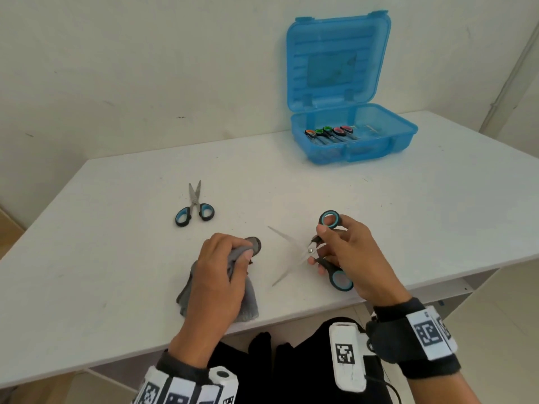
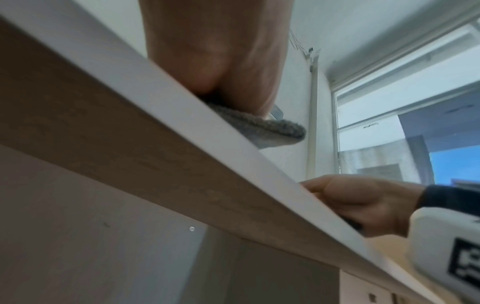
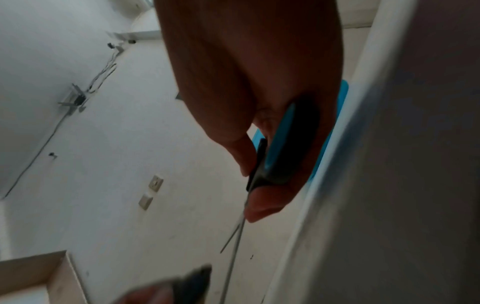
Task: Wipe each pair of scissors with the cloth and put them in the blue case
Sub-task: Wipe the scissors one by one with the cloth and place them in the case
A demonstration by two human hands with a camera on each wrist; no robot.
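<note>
A person's right hand (image 1: 348, 255), at lower centre-right of the head view, holds a pair of black-and-light-blue-handled steel scissors (image 1: 315, 252) above the white tabletop (image 1: 408, 214), blades spread wide and pointing toward the left of the frame; the thumb passes through the upper handle ring while curled fingers grip the lower handle, so the hand is closed around the tool. The right wrist view shows the same fingers wrapped round the black and blue handle (image 3: 279, 148), with the thin blades running down toward the bottom of the picture. The left hand (image 1: 220, 275), at lower centre, rests knuckles-up on the table near its front edge, its fingers curled round a bunched grey knitted cloth (image 1: 248, 301); part of the cloth spreads flat beneath the palm and a fold pokes out past the fingertips toward the open blades, which stand just apart from it. From the left wrist view, the cloth (image 2: 272, 127) shows pressed between the heel of the hand and the table edge. A second pair of black-and-blue-handled scissors (image 1: 194, 208) lies flat at centre-left, blades slightly parted and pointing away from the person. At upper right, the translucent blue plastic case (image 1: 347, 91) stands with its lid raised against the wall, and a row of scissors with orange, green and pink handle rings (image 1: 329, 132) lies inside its tray.
</note>
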